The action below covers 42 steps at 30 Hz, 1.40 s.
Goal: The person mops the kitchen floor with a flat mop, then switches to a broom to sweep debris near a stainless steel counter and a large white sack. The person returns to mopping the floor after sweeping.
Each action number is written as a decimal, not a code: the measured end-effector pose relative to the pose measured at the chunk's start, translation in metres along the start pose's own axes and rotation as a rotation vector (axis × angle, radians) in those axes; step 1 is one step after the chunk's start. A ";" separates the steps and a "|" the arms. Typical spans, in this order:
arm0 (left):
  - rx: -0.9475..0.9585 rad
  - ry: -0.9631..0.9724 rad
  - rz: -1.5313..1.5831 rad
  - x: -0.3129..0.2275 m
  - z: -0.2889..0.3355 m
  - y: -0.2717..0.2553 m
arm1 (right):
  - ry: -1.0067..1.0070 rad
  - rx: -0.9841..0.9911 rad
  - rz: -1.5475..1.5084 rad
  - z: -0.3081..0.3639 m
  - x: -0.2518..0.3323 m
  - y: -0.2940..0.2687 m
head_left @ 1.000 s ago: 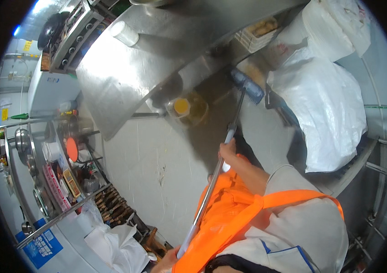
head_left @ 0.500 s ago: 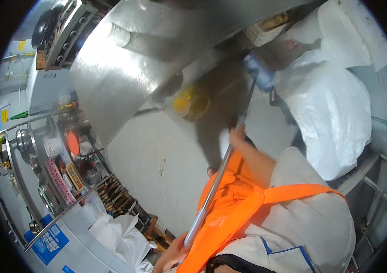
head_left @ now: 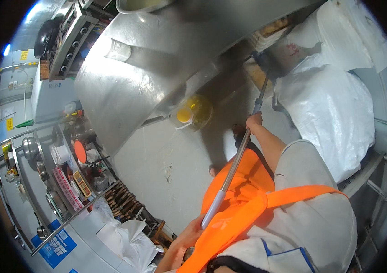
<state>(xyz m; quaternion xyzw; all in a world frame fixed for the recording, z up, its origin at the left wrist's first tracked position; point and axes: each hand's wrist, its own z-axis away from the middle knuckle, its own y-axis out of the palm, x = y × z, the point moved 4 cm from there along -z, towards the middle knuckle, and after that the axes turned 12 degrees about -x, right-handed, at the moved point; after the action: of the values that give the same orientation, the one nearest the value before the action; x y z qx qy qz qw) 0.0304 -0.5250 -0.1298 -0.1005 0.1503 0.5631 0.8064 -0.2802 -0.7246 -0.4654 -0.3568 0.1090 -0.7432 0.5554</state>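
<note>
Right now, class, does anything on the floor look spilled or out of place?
Yes: a small ragged streak breaks up the pale floor, below the yellow-capped jug in view; scraps or stain, I cannot tell.

Pole [head_left: 235, 161] between jug [head_left: 201, 111] and sack [head_left: 332, 123]; rack [head_left: 75, 218] left; container [head_left: 119, 50] on table [head_left: 166, 63].

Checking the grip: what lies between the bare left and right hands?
In the head view: the silver metal pole with its pale grey grip, partly in front of the orange apron.

"What's shiny?"
"Tabletop [head_left: 170, 50] at eleven o'clock: smooth, glossy metal. Pole [head_left: 234, 169]: polished metal, smooth plastic grip [head_left: 214, 210]."
"And three o'clock?"
"Sack [head_left: 332, 116]: crinkled, glossy plastic."
"Sleeve [head_left: 309, 170] at four?"
"Matt cloth."
</note>
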 end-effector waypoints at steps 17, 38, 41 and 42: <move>-0.010 -0.031 -0.295 0.078 0.058 -0.077 | -0.132 -0.013 -0.221 0.121 -0.060 0.028; -0.233 -0.137 -0.163 0.073 0.123 -0.079 | -0.277 -0.039 0.078 0.135 -0.145 0.125; -0.238 -0.156 -0.153 0.070 0.130 -0.084 | -0.282 -0.019 0.064 0.132 -0.149 0.147; -0.235 -0.160 -0.144 0.070 0.130 -0.082 | -0.278 0.010 0.060 0.131 -0.147 0.151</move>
<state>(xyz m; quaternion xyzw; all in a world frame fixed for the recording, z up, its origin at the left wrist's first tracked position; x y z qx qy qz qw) 0.1464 -0.4492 -0.0339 -0.1593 0.0111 0.5236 0.8368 -0.0632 -0.6149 -0.5155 -0.4503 0.0380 -0.6700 0.5889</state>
